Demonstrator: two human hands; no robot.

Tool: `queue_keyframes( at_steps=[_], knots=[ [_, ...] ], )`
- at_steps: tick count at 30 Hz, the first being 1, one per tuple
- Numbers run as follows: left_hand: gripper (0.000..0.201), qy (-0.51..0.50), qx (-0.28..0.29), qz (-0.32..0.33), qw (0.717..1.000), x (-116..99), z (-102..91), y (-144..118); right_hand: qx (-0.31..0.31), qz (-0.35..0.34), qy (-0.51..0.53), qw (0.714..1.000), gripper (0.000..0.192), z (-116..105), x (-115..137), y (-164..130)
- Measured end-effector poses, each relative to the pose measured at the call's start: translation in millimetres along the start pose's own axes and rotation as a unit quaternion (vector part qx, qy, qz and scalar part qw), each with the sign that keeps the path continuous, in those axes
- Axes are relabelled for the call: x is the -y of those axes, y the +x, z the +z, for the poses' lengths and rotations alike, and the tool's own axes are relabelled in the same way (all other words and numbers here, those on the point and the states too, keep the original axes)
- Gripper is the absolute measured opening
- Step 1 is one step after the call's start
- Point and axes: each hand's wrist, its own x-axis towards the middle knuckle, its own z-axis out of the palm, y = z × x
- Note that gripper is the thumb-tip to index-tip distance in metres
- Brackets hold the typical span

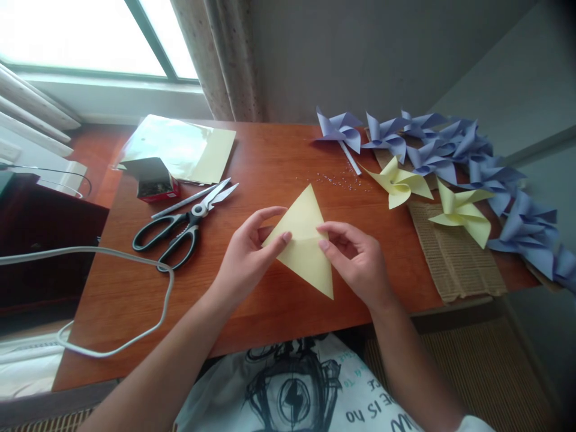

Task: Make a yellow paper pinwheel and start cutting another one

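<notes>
Between my hands is a yellow sheet of paper (307, 240) folded into a triangle, one point up and one point down. My left hand (256, 246) pinches its left corner, thumb on top and fingers behind. On the right edge, my right hand (353, 255) grips the paper between thumb and fingertips. A faint crease runs across the paper's middle. Scissors with black handles (193, 219) lie to the left of my left hand, blades partly apart. Two yellow pinwheels (398, 183) rest beyond my right hand.
Several purple pinwheels (432, 153) crowd the right side, near corrugated cardboard (454, 258). Tiny beads (344, 182) are scattered mid-table. Back left hold a small dark box (155, 183), a paper stick (184, 200) and yellow sheets (218, 156). A white cable (168, 300) loops across the left.
</notes>
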Motion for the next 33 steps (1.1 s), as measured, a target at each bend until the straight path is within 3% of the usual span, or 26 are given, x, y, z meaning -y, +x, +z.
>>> queue_keyframes(
  at_steps=[6, 12, 23, 33],
  knots=[
    [0.040, 0.044, -0.036, 0.051, 0.997, -5, 1.5, -2, -0.011, -0.087, -0.121, 0.989, 0.025, -2, 5, 2],
    [0.040, 0.067, -0.017, 0.086, 0.994, -5, 1.1, -5, -0.012, -0.137, -0.186, 0.973, 0.023, -6, 13, 4],
    [0.030, 0.043, -0.039, 0.083, 0.995, -6, 0.8, -4, -0.010, -0.158, -0.191, 0.969, 0.024, -7, 19, 4],
    [0.033, 0.022, -0.029, 0.050, 0.998, -1, -3.6, -1, -0.049, -0.087, -0.079, 0.992, 0.025, -3, 21, 0]
  ],
)
